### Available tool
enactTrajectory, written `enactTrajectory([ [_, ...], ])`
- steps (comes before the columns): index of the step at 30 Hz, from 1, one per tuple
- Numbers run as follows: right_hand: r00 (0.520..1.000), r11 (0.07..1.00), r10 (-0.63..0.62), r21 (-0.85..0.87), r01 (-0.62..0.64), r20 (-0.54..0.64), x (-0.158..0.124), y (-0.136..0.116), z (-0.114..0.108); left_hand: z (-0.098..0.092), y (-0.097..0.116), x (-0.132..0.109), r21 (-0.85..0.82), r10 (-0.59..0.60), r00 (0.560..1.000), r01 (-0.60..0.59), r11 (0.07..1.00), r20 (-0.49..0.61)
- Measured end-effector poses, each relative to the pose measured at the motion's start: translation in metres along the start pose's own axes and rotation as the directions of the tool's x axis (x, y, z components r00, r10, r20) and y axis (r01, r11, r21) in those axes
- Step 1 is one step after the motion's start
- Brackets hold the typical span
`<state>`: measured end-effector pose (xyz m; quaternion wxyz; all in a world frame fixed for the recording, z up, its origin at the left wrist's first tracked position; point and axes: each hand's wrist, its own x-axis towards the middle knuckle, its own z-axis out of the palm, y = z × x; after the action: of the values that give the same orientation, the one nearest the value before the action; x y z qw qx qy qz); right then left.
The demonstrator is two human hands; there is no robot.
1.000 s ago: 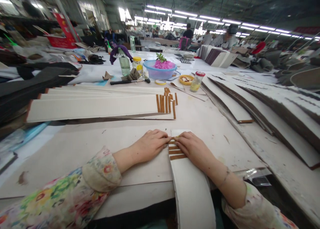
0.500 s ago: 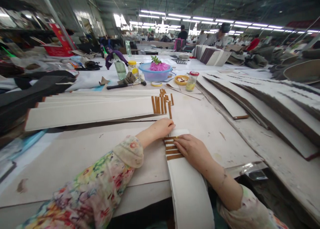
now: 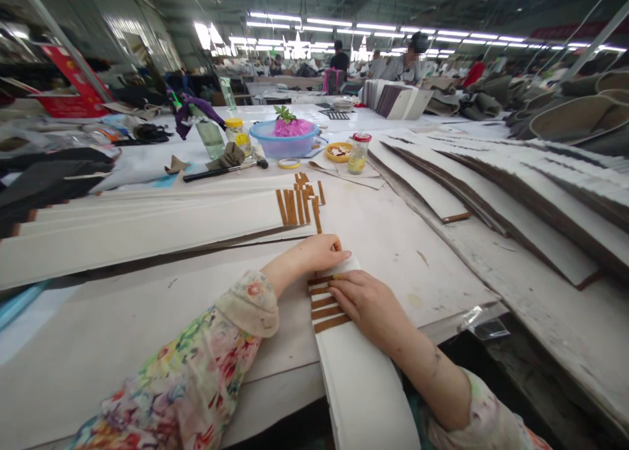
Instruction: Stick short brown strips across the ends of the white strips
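Observation:
A long white board strip runs from the table's near edge toward me, with several brown strips laid across its far end. My right hand lies flat on that end, fingertips on the topmost brown strip. My left hand reaches past the strip's far end with fingers curled round a small brown strip. More loose brown strips stand in a row on a stack of long white boards just beyond.
A blue basin with pink stuff, jars, a yellow dish, a brush and a bottle sit at the back. Fanned long boards fill the right side. Dark sheets lie left. Other people work far behind.
My left hand moved forward from beside the right hand to the strip's far end and closed on a brown strip. The right hand stayed on the white strip. My view swung left.

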<state>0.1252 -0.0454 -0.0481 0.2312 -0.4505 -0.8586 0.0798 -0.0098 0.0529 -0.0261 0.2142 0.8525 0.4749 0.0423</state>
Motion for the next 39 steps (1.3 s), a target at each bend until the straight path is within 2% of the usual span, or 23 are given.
enactTrajectory([
  [6, 0.998, 0.994, 0.026, 0.105, -0.02, -0.063, -0.002, 0.004, 0.001, 0.005, 0.004, -0.001, -0.026, 0.039, 0.999, -0.039, 0.999, 0.013],
  [12, 0.995, 0.989, 0.023, 0.15, -0.008, -0.099, -0.003, 0.004, 0.001, 0.007, 0.003, -0.002, -0.059, 0.009, 1.0, -0.009, 0.998, 0.007],
  [15, 0.995, 0.99, 0.021, 0.143, -0.007, -0.1, -0.003, 0.004, 0.002, 0.009, 0.002, -0.001, -0.077, 0.057, 0.998, -0.055, 0.996, 0.022],
  [19, 0.994, 0.988, 0.023, 0.155, -0.006, -0.109, -0.003, 0.004, 0.003, 0.013, 0.005, -0.002, -0.081, 0.12, 0.993, -0.121, 0.989, -0.009],
  [24, 0.994, 0.989, 0.031, 0.145, -0.015, -0.108, -0.004, 0.004, 0.003, 0.015, 0.011, -0.006, -0.047, 0.16, 0.986, -0.163, 0.986, -0.054],
  [31, 0.99, 0.993, 0.063, 0.111, -0.049, -0.128, -0.006, 0.004, 0.003, 0.013, 0.016, -0.013, 0.101, 0.293, 0.955, -0.287, 0.953, -0.053],
  [39, 0.986, 0.997, 0.052, 0.07, -0.041, -0.16, -0.008, 0.001, 0.002, 0.018, 0.016, -0.017, 0.187, 0.366, 0.93, -0.353, 0.917, -0.041],
])
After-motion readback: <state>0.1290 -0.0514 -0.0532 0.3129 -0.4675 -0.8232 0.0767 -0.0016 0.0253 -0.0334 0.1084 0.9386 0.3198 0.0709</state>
